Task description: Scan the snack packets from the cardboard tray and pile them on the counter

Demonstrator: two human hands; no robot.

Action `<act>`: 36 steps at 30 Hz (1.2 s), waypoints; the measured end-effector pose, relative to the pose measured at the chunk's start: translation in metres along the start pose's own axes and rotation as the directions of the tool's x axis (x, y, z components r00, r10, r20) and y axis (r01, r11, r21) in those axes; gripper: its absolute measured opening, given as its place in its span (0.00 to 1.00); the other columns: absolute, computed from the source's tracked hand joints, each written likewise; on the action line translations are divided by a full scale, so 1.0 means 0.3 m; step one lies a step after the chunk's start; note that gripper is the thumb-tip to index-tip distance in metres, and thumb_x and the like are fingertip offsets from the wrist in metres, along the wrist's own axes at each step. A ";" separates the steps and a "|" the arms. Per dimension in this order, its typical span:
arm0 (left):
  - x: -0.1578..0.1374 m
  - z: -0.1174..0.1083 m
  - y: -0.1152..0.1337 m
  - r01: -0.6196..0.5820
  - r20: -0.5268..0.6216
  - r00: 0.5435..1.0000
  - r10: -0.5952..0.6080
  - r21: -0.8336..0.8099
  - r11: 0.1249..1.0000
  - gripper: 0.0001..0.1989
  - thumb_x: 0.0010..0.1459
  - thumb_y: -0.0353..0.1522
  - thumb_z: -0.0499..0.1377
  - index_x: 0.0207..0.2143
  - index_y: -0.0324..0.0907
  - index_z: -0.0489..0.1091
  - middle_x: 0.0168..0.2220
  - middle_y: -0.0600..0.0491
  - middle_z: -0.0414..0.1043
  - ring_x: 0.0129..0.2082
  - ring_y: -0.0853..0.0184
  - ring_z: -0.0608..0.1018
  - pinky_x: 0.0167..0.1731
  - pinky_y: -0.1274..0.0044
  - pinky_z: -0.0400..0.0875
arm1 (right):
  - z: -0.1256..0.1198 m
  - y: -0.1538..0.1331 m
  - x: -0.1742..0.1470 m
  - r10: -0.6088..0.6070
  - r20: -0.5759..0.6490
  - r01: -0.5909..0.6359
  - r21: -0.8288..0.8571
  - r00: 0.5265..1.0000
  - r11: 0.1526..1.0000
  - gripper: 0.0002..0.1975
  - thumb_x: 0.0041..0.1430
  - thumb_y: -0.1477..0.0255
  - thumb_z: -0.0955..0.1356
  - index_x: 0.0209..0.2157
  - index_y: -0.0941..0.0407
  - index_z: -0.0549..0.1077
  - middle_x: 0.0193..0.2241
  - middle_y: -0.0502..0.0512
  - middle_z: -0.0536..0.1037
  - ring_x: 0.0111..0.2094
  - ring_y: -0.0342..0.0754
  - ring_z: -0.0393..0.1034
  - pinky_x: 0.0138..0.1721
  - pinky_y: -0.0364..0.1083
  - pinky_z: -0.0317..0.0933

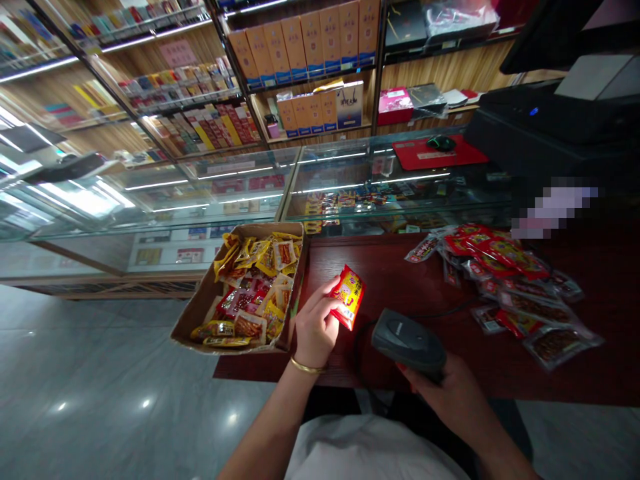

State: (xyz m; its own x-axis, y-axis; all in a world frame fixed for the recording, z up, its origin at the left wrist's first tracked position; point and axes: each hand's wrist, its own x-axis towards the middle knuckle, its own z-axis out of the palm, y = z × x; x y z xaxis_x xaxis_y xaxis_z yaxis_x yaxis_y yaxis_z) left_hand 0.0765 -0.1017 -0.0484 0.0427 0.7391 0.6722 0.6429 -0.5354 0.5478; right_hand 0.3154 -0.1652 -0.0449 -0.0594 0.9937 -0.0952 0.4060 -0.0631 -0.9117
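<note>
The dark red bench point(380, 263) carries two gatherings of snack packets, so the work in hand looks partway through. At its left end, a cardboard box point(203, 308) holds many yellow packets point(257, 253) and a few red ones; towards the right lies a loose heap point(515, 257) of red and clear packets. Which group is dealt with and which is left cannot be told. Between them, the handheld scanner point(410, 340) is tipped towards the red-and-yellow packet point(349, 297), apart from it; whether it has been read does not show. The hands are apart: the right hand point(457, 387) wraps the scanner's handle, while the left hand point(316, 323) pinches that small packet above the bench, just beside the box.
</note>
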 end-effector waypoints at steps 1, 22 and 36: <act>0.000 -0.002 -0.001 0.010 0.004 1.000 -0.010 -0.017 1.000 0.17 0.54 0.15 0.53 0.31 0.43 0.75 0.55 0.46 0.79 0.53 0.63 0.81 0.53 0.73 0.78 | 0.001 -0.002 -0.001 0.004 0.004 -0.004 0.002 1.000 1.000 0.10 0.54 0.62 0.72 0.27 0.53 0.82 0.15 0.50 0.78 0.20 0.51 0.73 0.26 0.45 0.68; 0.288 0.537 0.131 0.376 0.322 0.926 -0.200 -0.717 0.587 0.04 0.51 0.25 0.63 0.32 0.40 0.73 0.54 0.40 0.77 0.54 0.58 0.79 0.54 0.65 0.75 | -0.071 0.121 -0.067 0.100 -0.154 -0.082 0.119 0.983 0.989 0.17 0.55 0.56 0.73 0.22 0.54 0.79 0.16 0.52 0.78 0.19 0.50 0.73 0.23 0.44 0.69; 0.356 0.546 0.235 -0.130 0.514 0.793 0.327 -0.381 0.915 0.25 0.53 0.19 0.55 0.53 0.37 0.76 0.59 0.42 0.75 0.62 0.59 0.74 0.65 0.67 0.64 | -0.118 0.147 -0.096 0.154 -0.173 -0.145 0.063 0.973 0.987 0.17 0.49 0.54 0.75 0.22 0.54 0.81 0.20 0.56 0.83 0.21 0.55 0.78 0.23 0.45 0.72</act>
State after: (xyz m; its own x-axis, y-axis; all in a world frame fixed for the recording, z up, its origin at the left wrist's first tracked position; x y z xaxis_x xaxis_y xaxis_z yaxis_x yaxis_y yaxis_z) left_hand 0.2517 0.0065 -0.0194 0.6374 0.6211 0.4561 0.2913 -0.7422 0.6036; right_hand 0.3674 -0.1933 -0.0683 0.1627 0.9731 -0.1634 0.3523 -0.2120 -0.9116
